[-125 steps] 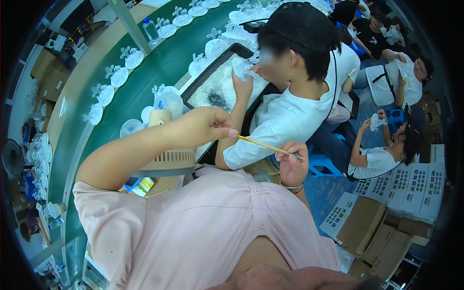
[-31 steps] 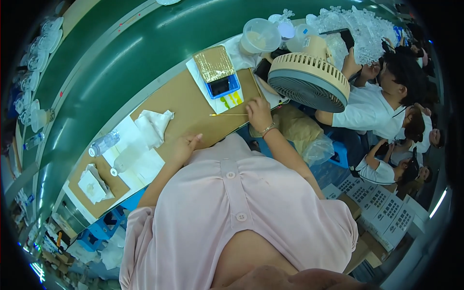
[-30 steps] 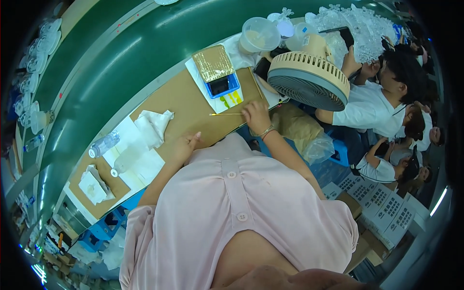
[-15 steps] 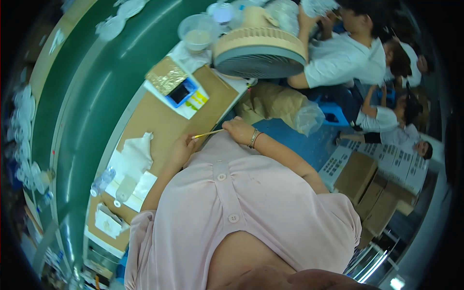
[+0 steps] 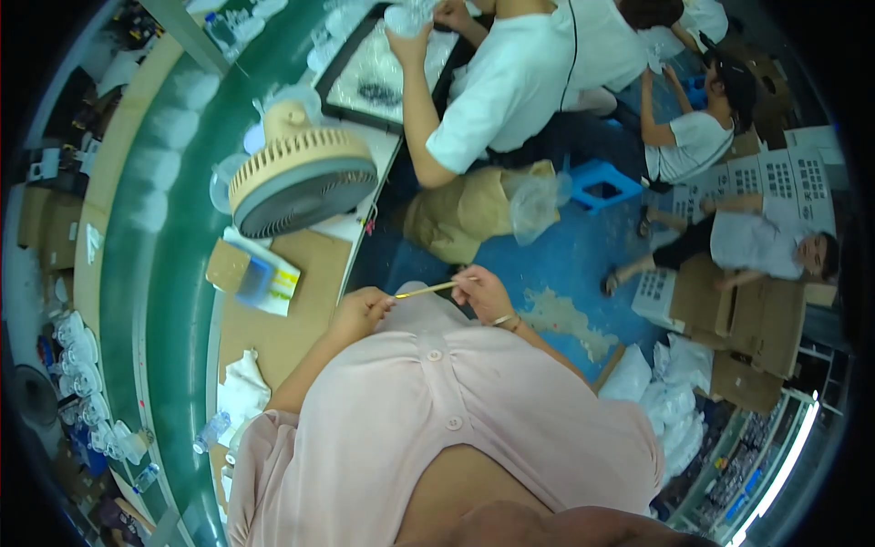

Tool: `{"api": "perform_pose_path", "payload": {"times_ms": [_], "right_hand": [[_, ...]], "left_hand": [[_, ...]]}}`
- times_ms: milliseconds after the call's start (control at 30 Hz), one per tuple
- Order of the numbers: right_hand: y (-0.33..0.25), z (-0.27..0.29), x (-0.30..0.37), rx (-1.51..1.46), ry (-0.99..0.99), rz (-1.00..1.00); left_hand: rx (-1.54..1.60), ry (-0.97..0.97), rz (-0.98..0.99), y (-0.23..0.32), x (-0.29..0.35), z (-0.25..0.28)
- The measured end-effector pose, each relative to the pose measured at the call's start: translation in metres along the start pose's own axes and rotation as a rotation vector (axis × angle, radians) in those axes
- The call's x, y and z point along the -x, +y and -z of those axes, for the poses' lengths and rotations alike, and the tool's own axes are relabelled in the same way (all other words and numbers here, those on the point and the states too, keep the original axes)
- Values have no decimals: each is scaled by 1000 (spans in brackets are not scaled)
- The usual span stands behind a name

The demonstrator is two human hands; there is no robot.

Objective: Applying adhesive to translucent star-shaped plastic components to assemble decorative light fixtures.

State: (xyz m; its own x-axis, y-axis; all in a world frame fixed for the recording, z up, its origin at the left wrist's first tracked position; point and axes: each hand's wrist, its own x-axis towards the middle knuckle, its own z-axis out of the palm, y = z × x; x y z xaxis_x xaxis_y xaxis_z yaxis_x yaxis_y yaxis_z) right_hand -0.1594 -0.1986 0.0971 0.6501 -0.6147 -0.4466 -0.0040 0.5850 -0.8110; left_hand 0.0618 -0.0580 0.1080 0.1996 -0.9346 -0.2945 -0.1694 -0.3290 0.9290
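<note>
Green conveyor belting (image 5: 182,337) flanked the brown worktop (image 5: 260,324). Before the pink top (image 5: 392,369), the left hand (image 5: 361,314) and right hand (image 5: 485,294) held 1 thin stick (image 5: 427,291), fingers pinched near its 2 ends, apparently for steadiness. A fan (image 5: 305,190) stood well apart, presumably leaving hand room.

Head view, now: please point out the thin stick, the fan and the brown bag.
Thin stick (image 5: 427,291): head view, on the middle of its bare shaft.
Fan (image 5: 307,195): head view, on its grey front.
Brown bag (image 5: 460,216): head view, on its crumpled side.
</note>
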Motion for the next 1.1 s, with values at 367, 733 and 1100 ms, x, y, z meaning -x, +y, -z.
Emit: {"api": "perform_pose_path", "payload": {"times_ms": [367, 733, 1100], "right_hand": [[-137, 94, -16, -224, -121, 325], [-206, 92, -62, 160, -542, 462], [-276, 67, -128, 88, -180, 852]], "left_hand": [[11, 251, -108, 151, -88, -93], [-503, 402, -313, 238, -119, -41], [-701, 887, -331, 289, -134, 144]]}}
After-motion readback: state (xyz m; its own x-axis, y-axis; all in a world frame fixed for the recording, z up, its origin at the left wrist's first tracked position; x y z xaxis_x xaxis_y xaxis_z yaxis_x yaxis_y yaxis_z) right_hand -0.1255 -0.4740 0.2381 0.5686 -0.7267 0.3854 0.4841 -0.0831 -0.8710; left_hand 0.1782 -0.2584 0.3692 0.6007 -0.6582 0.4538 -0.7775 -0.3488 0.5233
